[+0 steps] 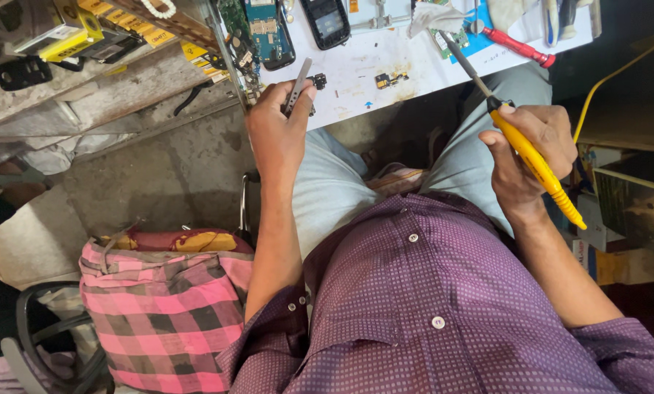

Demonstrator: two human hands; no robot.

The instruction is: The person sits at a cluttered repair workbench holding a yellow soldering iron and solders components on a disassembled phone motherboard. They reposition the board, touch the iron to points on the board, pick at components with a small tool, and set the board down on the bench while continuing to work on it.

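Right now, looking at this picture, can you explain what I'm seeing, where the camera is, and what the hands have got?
The camera sits on a person's head and looks down over their purple shirt and lap. Both hands are bare. The left hand holds metal tweezers at the edge of a white work table. The right hand holds a yellow-handled soldering iron, tip pointing at the table. On the table lie a dark phone, a blue circuit board, a red-handled screwdriver and small parts. A pink checked bag sits lower left.
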